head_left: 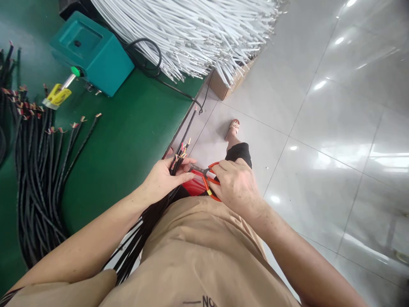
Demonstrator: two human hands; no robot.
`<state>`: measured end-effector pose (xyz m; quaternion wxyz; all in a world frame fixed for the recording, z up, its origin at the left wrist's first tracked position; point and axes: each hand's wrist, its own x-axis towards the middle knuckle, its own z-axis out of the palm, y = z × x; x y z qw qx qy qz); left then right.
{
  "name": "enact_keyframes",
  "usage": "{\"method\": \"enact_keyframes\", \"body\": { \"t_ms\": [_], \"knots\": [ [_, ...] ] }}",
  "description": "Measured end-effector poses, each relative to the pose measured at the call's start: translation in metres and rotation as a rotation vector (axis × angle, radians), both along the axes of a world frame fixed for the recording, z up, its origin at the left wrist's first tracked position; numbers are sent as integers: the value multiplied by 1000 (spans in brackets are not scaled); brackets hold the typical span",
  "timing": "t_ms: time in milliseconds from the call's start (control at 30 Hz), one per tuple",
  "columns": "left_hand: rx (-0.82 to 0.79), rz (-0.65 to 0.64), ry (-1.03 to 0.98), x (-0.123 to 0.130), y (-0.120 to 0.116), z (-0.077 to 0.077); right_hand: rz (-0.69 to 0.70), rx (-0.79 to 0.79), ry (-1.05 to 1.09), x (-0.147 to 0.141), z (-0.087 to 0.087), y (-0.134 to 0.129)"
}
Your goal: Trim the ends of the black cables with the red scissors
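My left hand (164,177) is closed round a bundle of black cables (156,213), whose stripped ends show red, yellow and white wires (181,153) above my fingers. One cable of the bundle sticks up farther than the others. My right hand (234,181) grips a pair of orange-handled cutters (209,179). The jaws point left and reach close to my left fingertips; whether they touch a wire I cannot tell. The lower part of the bundle hangs over my lap and passes behind my left forearm.
On the green table (115,162) lies a large pile of black cables (38,179) with bared ends. A teal box-shaped device (92,53) stands behind, with a yellow-tipped part (57,96) in front. Many white cables (198,34) overhang a cardboard box (220,85). Grey tiled floor (319,170) lies right.
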<state>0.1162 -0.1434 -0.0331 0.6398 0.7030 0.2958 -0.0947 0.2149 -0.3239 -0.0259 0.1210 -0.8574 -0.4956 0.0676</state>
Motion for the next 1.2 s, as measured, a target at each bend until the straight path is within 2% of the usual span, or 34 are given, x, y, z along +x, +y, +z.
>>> {"method": "enact_keyframes", "body": {
  "t_ms": [200,400,467,633,733,933,1200],
  "knots": [
    [25,4,-13,1,0,-1,41,-79,-2,1,2,0],
    [43,-8,10,1,-1,2,29,-75,48,0,-3,-2],
    [53,-9,11,1,-1,2,-25,-29,112,0,-5,-2],
    [33,14,-23,1,-1,3,-242,210,298,0,-4,3],
    [-62,63,-39,1,-1,4,-283,256,347,-1,-4,5],
    [-419,190,11,4,-2,8,-282,260,365,-7,-13,4],
    [-535,201,15,5,-1,11,-265,262,336,-10,-16,5]
  ]
}}
